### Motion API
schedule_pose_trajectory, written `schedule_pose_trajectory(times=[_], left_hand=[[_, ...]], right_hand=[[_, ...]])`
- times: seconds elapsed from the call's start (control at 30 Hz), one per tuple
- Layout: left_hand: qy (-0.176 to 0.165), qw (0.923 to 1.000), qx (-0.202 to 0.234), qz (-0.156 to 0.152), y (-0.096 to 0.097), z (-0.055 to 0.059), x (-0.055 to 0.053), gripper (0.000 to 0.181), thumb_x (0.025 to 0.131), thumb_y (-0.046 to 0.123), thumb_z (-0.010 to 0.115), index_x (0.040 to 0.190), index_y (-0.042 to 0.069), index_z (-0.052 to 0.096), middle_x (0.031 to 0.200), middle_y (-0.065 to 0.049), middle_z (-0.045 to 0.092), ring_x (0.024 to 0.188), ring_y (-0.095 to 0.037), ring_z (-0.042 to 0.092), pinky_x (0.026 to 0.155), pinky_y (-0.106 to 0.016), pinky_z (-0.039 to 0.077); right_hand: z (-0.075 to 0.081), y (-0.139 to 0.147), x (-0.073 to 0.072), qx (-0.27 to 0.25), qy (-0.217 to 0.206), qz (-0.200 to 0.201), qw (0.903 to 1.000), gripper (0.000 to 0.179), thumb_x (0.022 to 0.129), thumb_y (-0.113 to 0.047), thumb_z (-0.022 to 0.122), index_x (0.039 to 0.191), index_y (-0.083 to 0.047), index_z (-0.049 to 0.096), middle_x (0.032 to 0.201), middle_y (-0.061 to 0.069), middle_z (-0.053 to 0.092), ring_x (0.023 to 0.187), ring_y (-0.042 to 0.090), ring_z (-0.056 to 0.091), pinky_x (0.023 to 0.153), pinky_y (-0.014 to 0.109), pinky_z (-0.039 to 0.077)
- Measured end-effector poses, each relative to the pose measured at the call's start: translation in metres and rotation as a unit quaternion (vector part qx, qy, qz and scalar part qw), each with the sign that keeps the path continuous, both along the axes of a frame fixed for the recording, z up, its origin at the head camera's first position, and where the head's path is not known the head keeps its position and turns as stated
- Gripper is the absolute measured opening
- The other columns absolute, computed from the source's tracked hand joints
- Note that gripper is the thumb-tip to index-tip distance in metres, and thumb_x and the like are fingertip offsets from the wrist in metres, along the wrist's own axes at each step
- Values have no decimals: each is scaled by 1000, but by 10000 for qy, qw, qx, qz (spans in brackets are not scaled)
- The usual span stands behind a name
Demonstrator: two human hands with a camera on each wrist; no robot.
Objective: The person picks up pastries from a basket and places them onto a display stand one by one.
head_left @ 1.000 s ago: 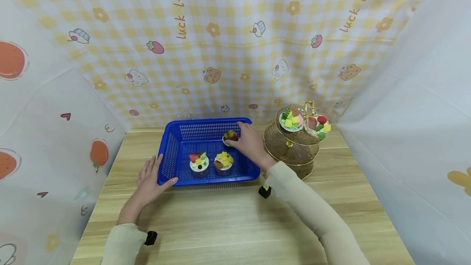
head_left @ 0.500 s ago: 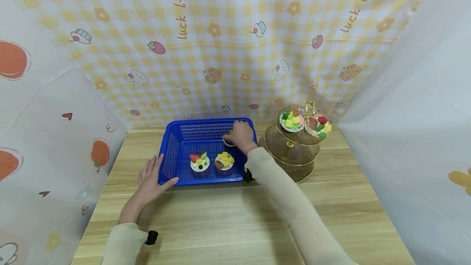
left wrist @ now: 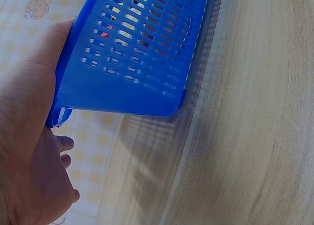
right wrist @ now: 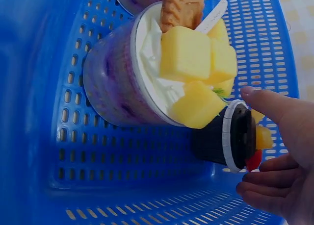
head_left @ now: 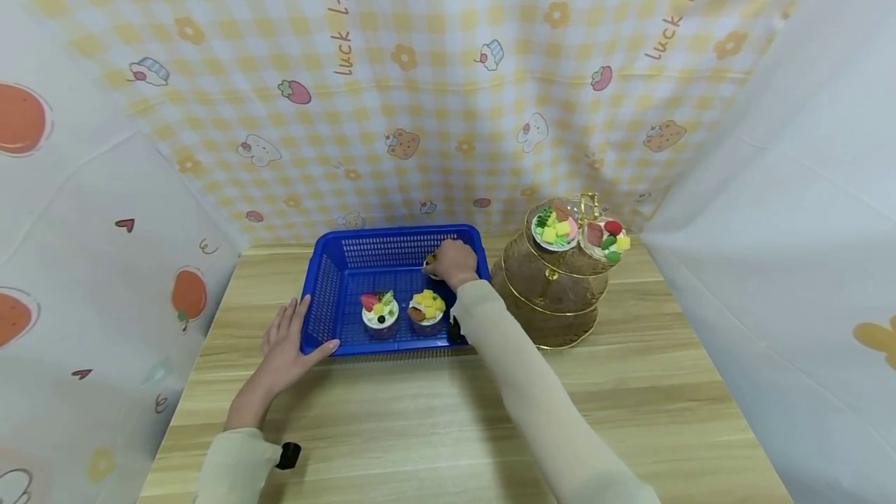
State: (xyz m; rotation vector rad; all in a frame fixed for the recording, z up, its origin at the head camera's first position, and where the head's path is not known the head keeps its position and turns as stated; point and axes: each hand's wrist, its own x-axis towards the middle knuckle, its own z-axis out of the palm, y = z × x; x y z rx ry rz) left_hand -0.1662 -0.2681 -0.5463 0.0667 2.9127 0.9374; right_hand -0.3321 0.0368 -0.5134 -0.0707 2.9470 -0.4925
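Observation:
A blue plastic basket (head_left: pixel 392 346) sits on the table. My left hand (head_left: pixel 287 341) rests against its front left corner, the thumb along the front rim and the fingers stretched beside the left side. My right hand (head_left: pixel 456 261) reaches into the back right of the basket. Its thumb and fingers lie spread to either side of a dark cupcake (right wrist: pixel 211 144) with yellow and red fruit on top. Nearer the front stand a dessert cup with yellow cubes and a biscuit (head_left: pixel 427 308) and a dessert cup with a strawberry (head_left: pixel 379 311).
Right of the basket stands a tiered brown stand (head_left: pixel 546 294) with gold rims and a gold handle. On its top tier are a cake with yellow cubes (head_left: pixel 555 230) and a cake with a red berry (head_left: pixel 603 239). A patterned cloth (head_left: pixel 448 99) hangs behind the wooden table (head_left: pixel 392 426).
My right hand has moved left and over the cupcake from the basket's right edge, then slightly lower. The left hand and the basket have stayed put.

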Motion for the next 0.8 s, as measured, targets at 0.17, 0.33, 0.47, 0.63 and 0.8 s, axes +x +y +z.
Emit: schedule_pose_trajectory(times=[0.17, 0.33, 0.47, 0.63, 0.8], left_hand=[[3, 10000, -15, 5, -1, -1, 1, 108, 87, 56, 66, 160, 15, -1, 164, -29, 0, 149, -53, -1, 111, -76, 0], [37, 10000, -3, 19, -1, -2, 0, 108, 87, 56, 66, 161, 15, 0, 164, -29, 1, 149, -53, -1, 111, -76, 1], [30, 10000, -15, 16, 0, -2, 0, 108, 86, 56, 66, 160, 15, 0, 164, -30, 2, 149, -53, -1, 111, -76, 1], [3, 10000, -70, 41, 1, -1, 0, 108, 86, 57, 66, 160, 15, 0, 164, -30, 2, 149, -53, -1, 112, -76, 1], [-60, 9999, -89, 61, 1, 0, 0, 108, 86, 58, 66, 160, 16, -1, 164, -29, 1, 149, -53, -1, 112, -77, 1]], right_hand=[[-1, -2, 3, 164, -14, 36, 9999, 41, 80, -44, 80, 62, -17, 56, 72, 3, 67, 65, 20, 65, 59, 37, 56], [-3, -4, 3, 65, -83, -30, 9999, 28, 79, -40, 82, 81, -14, 71, 91, 6, 75, 77, 23, 70, 69, 40, 59], [-8, -4, 1, 151, -114, -117, 9998, 30, 79, -39, 82, 95, -14, 74, 98, 7, 74, 84, 24, 71, 72, 41, 60], [-10, -3, 1, 240, -95, -127, 9996, 30, 80, -39, 81, 96, -15, 74, 99, 6, 74, 84, 24, 71, 73, 40, 60], [-9, -3, 2, 137, -101, -133, 9998, 32, 80, -39, 81, 98, -13, 73, 99, 7, 74, 82, 23, 70, 71, 40, 60]])
